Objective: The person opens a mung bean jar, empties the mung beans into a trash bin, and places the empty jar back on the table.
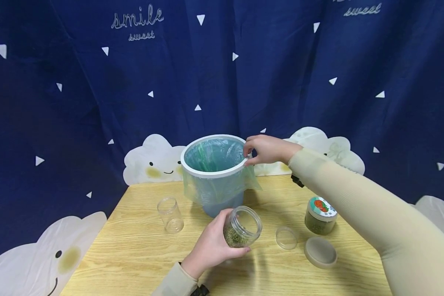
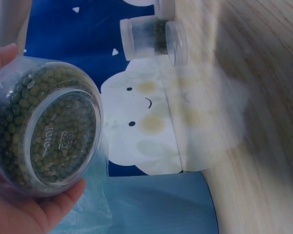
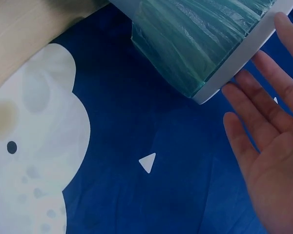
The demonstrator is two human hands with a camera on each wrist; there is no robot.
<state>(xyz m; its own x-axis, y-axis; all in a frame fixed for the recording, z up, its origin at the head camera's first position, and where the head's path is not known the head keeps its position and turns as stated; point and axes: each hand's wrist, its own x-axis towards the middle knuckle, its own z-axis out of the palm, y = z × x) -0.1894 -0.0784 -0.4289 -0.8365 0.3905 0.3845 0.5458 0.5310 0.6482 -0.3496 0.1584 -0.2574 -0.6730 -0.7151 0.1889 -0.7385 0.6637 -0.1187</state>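
My left hand (image 1: 216,238) grips a clear plastic jar (image 2: 14,146) of green mung beans (image 1: 234,238). The jar is tilted, its uncovered mouth facing up and toward me in the head view. Its embossed bottom fills much of the left wrist view's left side. Behind it stands a blue trash bin (image 1: 211,207) lined with a thin green bag (image 1: 196,187). At the bin's white rim (image 1: 211,174), my right hand (image 1: 264,149) holds the right side, thumb on the outside; the right wrist view shows its other fingers fairly straight and spread.
An uncovered clear jar (image 1: 170,217) stands left of the bin. On the right are a clear disc-shaped lid (image 1: 286,238), a grey lid (image 1: 320,253) and a closed jar (image 1: 320,224) with a fruit label. Behind the wooden table (image 1: 133,246) hangs a blue curtain (image 1: 170,82).
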